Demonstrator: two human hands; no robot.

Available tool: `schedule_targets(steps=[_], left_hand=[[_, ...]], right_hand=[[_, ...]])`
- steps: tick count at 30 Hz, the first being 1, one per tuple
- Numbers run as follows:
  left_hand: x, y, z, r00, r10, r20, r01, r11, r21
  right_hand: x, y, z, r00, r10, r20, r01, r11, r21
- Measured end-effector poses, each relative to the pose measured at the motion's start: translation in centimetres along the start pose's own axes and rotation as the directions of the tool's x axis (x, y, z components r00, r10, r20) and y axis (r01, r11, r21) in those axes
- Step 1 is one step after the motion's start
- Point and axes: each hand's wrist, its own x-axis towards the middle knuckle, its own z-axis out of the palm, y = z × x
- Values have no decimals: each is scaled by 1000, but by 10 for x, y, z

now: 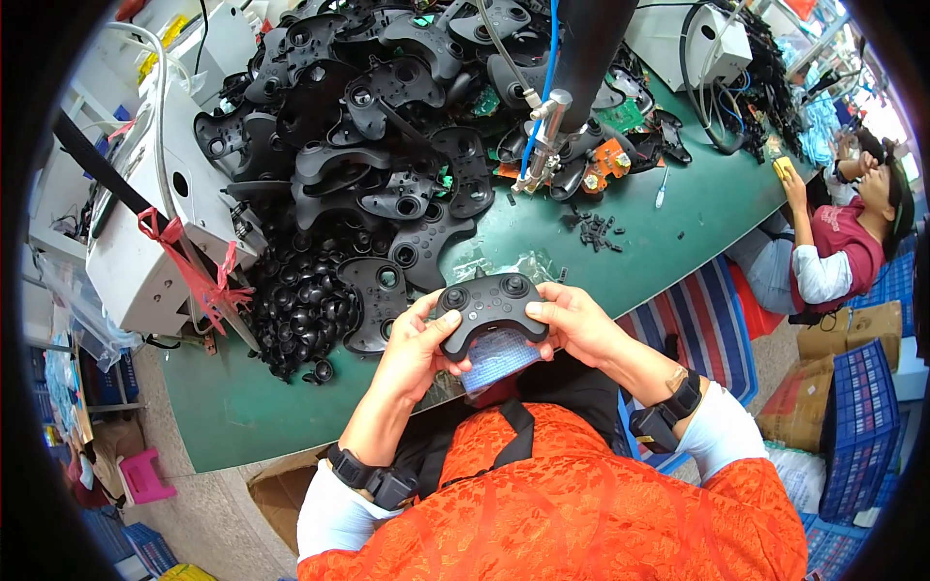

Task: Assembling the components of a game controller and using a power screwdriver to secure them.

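Note:
A black game controller point(492, 308) is held level in front of my body, over the near edge of the green table. My left hand point(418, 336) grips its left handle, with the thumb on the front face. On the other side my right hand point(579, 324) closes round the right handle, its thumb near the right edge. Two thumbsticks and several buttons face up. Beyond the controller, a heap of black controller shells point(378, 97) covers the table. A pile of small black round caps point(300, 300) lies to the left of my hands.
A metal air tool point(544, 136) hangs beside a black post. Small black parts point(596, 230), an orange circuit board point(608, 163) and a screwdriver point(662, 189) lie on the green table point(523, 232). White machines point(160, 232) stand left and back right. A co-worker point(843, 237) sits at right.

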Motion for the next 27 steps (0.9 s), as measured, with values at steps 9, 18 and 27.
schedule_targets(steps=[9,18,27], left_hand=[[-4,-4,6,984,178,10,-177,983,-49],[-6,10,-3,992,118,46,-110,982,-155],[27,22,16,978,167,124,-203,895,397]], right_hand=[[-20,-9,22,830,-558,18,498,725,-475],[-22,-10,10,345,-678,649,514,-442,-735],[-22,3,29,376,-518,768,524,-564,-638]])
